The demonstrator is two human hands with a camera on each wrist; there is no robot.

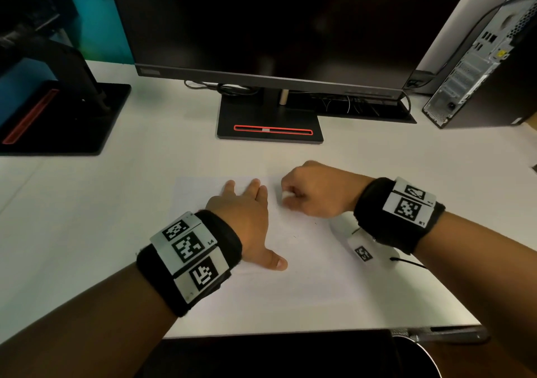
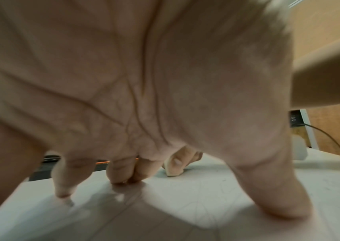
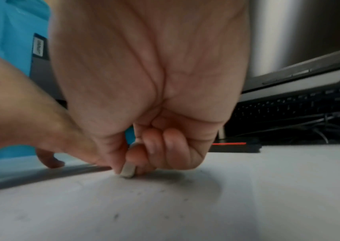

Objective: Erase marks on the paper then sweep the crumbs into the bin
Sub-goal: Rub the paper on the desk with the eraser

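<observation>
The white eraser [image 3: 127, 171] is pinched between the thumb and curled fingers [image 3: 154, 146] of your right hand [image 1: 316, 191], its lower edge touching the paper [image 1: 305, 261] near the sheet's far right part. Small dark crumbs [image 3: 116, 216] lie scattered on the paper close to the eraser. Your left hand [image 1: 247, 217] rests flat just beside it, fingers [image 2: 121, 169] straight and spread, tips and thumb pressing the sheet down, holding nothing. The paper lies on the white table [image 1: 116, 203], in front of the monitor [image 1: 270, 28] on its black stand [image 1: 270, 121]. A computer tower [image 1: 479, 66] stands at the far right.
</observation>
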